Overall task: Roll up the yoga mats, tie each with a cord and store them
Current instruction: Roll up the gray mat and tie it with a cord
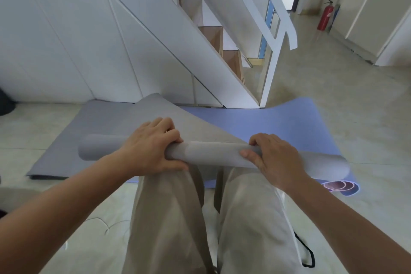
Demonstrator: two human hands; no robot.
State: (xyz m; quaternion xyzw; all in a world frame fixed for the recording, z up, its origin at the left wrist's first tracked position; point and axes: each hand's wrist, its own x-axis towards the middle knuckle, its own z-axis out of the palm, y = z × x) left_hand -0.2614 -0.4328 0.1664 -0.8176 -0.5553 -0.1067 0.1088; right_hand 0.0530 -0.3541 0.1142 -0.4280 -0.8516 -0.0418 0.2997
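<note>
A grey yoga mat (213, 153) is partly rolled into a tube across my knees, and its loose end runs forward and left over the floor. My left hand (151, 149) grips the roll left of its middle, fingers over the top and thumb underneath. My right hand (275, 158) grips it further right, thumb on the near side. Beneath lies a flat blue mat (266, 122) with a round print at its near right corner. A black cord (308, 253) lies on the floor by my right leg.
A white staircase (213, 42) with wooden steps rises just beyond the mats, its post standing at the blue mat's far edge. A red fire extinguisher (325, 16) stands by the far right wall. A dark object (5, 104) sits at the left edge. Pale tiled floor (333, 78) stretches right.
</note>
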